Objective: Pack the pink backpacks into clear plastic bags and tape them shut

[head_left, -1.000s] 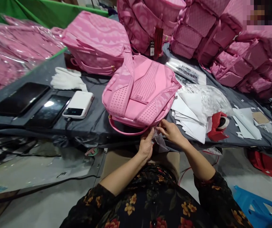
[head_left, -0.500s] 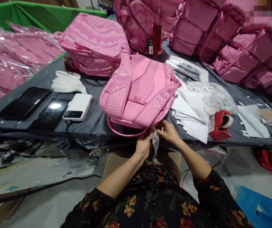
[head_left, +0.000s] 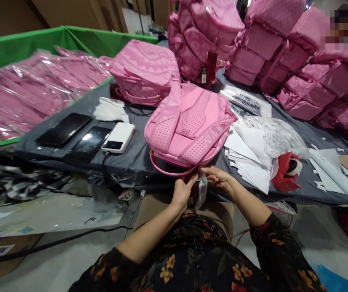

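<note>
A pink backpack (head_left: 196,121) lies on the table with its padded back and shoulder straps facing up. Its looped handle (head_left: 164,170) hangs at the front edge, close to my hands. My left hand (head_left: 183,191) is closed in a pinch just below the bag. From between my hands hangs a thin, whitish, translucent sheet (head_left: 202,192). My right hand (head_left: 220,178) has bent fingers drawn together at the sheet's upper end. Something dark red shows beside the sheet, partly hidden by my left hand.
Loose white papers (head_left: 249,154), a red tape dispenser (head_left: 283,176) and clear plastic bags (head_left: 278,134) lie right. Left are a power bank (head_left: 119,138), two dark flat devices and white gloves (head_left: 109,109). More pink backpacks (head_left: 145,71) stand behind; a person is at far right.
The view has shifted, so the table's things sit lower and farther right. My right hand's fingers have changed from a pinch to a flatter, bent pose by the sheet.
</note>
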Demonstrator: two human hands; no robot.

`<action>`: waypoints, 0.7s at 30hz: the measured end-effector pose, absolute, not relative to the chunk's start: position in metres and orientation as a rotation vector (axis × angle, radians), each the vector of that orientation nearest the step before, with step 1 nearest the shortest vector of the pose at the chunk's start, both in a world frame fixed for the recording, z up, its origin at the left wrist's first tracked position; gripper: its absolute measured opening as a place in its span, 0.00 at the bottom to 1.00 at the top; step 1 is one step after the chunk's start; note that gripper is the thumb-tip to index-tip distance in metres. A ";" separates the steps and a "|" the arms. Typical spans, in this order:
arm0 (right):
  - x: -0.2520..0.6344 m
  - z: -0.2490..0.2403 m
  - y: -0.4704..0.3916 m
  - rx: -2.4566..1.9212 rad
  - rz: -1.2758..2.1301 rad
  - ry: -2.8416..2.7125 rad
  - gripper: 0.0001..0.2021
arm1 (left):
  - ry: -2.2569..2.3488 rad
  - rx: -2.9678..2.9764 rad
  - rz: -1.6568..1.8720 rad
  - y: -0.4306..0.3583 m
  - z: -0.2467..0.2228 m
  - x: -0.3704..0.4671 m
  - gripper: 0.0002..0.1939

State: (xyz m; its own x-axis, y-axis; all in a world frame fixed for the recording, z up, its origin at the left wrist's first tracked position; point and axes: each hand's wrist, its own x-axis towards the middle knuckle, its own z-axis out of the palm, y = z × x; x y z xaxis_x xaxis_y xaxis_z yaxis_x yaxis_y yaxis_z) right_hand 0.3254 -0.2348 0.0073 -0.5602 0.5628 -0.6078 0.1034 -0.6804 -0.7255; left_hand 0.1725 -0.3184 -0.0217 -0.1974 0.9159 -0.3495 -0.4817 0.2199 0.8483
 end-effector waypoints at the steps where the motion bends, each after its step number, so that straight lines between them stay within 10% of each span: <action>1: 0.326 0.007 -0.236 -1.290 2.331 -1.040 0.31 | 1.250 0.658 1.348 -0.330 -0.017 0.163 0.19; 6: 0.337 0.008 -0.257 -1.292 2.382 -1.123 0.31 | 1.348 1.284 1.768 -0.351 0.052 0.135 0.20; 12: 0.372 0.011 -0.290 -1.449 2.404 -1.519 0.33 | 1.562 1.723 1.690 -0.192 0.164 0.108 0.14; 21: 0.449 0.070 -0.277 -1.721 1.731 -1.935 0.41 | 2.012 1.429 0.938 -0.039 0.099 0.037 0.28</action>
